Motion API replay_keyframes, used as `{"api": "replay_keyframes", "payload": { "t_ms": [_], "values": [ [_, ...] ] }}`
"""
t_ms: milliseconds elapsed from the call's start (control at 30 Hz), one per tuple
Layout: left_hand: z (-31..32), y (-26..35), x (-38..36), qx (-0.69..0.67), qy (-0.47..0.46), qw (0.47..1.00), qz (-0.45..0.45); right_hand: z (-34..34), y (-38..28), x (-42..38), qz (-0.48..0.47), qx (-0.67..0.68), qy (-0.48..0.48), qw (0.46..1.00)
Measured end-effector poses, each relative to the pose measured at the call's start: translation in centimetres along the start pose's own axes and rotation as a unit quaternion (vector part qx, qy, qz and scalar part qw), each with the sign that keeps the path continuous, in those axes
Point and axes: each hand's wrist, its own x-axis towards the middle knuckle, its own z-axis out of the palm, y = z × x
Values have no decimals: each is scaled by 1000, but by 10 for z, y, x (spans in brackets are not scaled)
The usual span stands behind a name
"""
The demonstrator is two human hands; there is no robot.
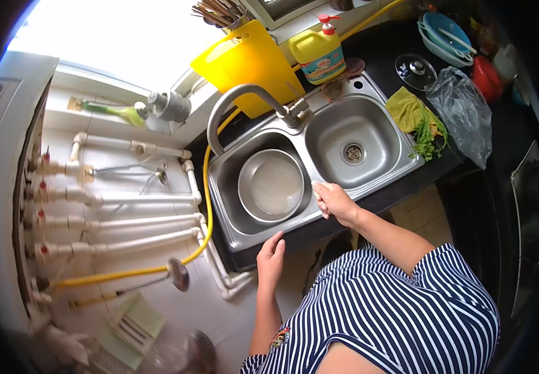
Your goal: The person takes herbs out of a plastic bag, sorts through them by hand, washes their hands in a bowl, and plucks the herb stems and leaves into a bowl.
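Observation:
Over the sink's front rim, close to the divider, my right hand is closed with its fingers curled in. Whatever it may hold is hidden. My left hand is at the front edge of the counter, fingers stretched out and holding nothing. A round metal basin with some cloudy liquid sits in the left bowl of the double steel sink. The right bowl has a drain strainer at its bottom. A curved faucet arches over the left bowl.
Behind the sink stand a yellow cutting board and a yellow detergent jug. Right of it lie a yellow-green cloth, leafy greens, a plastic bag and a pot lid. A yellow hose runs down on the left beside white pipes.

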Motion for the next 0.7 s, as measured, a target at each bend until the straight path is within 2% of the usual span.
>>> {"api": "replay_keyframes", "payload": {
  "t_ms": [133,233,267,367,400,467,533,600,667,700],
  "values": [
    [-21,7,62,-20,-25,999,-7,12,9,32,0,-44,16,999],
    [-20,-2,93,-184,-34,979,-78,15,20,61,-18,-98,-8,995],
    [-20,-6,99,-185,-34,979,-80,19,25,71,-17,-98,-7,995],
    [-13,-12,112,-278,-49,947,-151,26,46,112,71,-41,-45,996],
    [-13,-15,114,-278,-47,947,-152,28,59,125,73,-41,-48,995],
    [-13,-24,122,-386,-50,896,-215,30,77,150,100,-19,-37,994],
    [-16,-39,137,-408,-41,884,-225,34,93,177,121,-46,-46,991],
    [-20,-57,155,-502,-5,831,-239,41,105,190,85,-80,3,993],
    [-20,-70,176,-513,19,820,-251,45,113,207,95,-77,14,992],
    [-20,-78,186,-520,34,803,-289,45,120,215,-1,-187,27,982]
  ]
}}
